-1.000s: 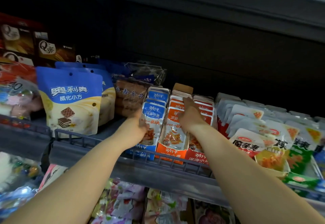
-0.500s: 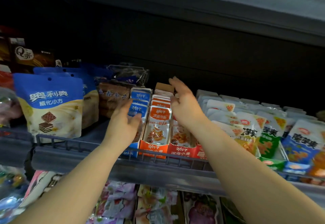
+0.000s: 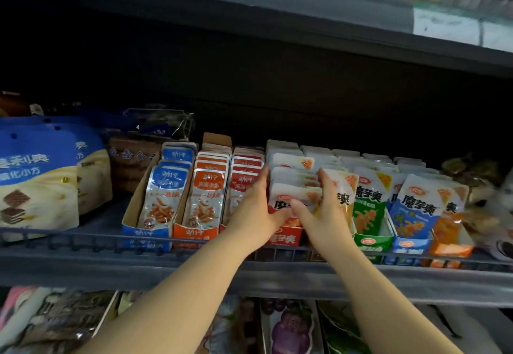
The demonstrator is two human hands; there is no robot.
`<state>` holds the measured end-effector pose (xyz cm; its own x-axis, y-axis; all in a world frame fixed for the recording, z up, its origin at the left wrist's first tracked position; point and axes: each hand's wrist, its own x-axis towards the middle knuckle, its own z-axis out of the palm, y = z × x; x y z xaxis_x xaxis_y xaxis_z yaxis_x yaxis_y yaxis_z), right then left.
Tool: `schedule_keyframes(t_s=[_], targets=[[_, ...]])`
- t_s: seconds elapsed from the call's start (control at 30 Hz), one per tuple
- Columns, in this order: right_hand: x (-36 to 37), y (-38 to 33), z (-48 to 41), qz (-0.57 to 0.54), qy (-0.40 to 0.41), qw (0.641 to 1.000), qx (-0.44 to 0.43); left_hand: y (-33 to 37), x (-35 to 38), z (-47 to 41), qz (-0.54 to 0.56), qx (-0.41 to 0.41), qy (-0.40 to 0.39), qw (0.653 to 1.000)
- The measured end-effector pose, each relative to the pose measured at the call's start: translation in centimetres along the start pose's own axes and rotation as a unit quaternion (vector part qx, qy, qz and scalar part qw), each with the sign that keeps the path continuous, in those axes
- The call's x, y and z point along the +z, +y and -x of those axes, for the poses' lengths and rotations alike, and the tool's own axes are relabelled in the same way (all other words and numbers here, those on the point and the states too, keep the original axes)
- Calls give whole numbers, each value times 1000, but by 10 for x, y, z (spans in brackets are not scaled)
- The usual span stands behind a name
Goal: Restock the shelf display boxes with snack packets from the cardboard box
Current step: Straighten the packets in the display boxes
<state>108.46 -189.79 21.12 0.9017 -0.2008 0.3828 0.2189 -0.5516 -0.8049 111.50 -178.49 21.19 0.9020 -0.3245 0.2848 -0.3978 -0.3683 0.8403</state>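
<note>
Several display boxes stand side by side on the shelf [image 3: 277,276]. My left hand [image 3: 255,209] lies along the left side of the white and red konjac packets [image 3: 291,159] in the red display box [image 3: 286,238], its thumb across the front packet. My right hand [image 3: 324,209] grips the same stack from the right, fingers over the tops and thumb on the front. Left of them stand the blue fish-snack box [image 3: 144,235] and the orange fish-snack box [image 3: 194,235], both filled. The cardboard supply box is not in view.
Green [image 3: 372,241], blue [image 3: 408,244] and orange [image 3: 449,249] konjac boxes continue to the right. Blue wafer bags [image 3: 36,176] stand at the left. A wire rail [image 3: 83,242] runs along the shelf front, an upper shelf [image 3: 249,6] hangs overhead, and more packets [image 3: 291,326] lie below.
Both hands have left the fish-snack boxes and moved right to the red konjac box, where they now hold its stack of packets. The view has shifted right with them.
</note>
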Motion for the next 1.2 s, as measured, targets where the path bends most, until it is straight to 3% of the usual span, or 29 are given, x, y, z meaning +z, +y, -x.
schedule_keyframes(t_s=[0.17,0.47,0.67,0.87,0.97,1.07,1.2], targets=[[10,-4,-31,-62,12,998,8,-2,2,-22,14,-34,6,999],[17,-9,-61,86,-16,996,-31,-10,-10,-36,-48,-36,23,998],[16,-4,-58,97,-37,994,-30,-12,-4,-32,-16,-49,16,999],[13,-8,-47,209,21,967,-145,-8,8,-29,4,-15,20,1000],[11,-6,-53,290,-6,945,-153,-5,7,-29,-26,-22,-8,999],[7,-8,-54,302,-4,940,-158,-7,-8,-22,-78,1,-19,997],[13,-22,-41,229,60,940,-244,-28,-50,-1,-189,15,73,979]])
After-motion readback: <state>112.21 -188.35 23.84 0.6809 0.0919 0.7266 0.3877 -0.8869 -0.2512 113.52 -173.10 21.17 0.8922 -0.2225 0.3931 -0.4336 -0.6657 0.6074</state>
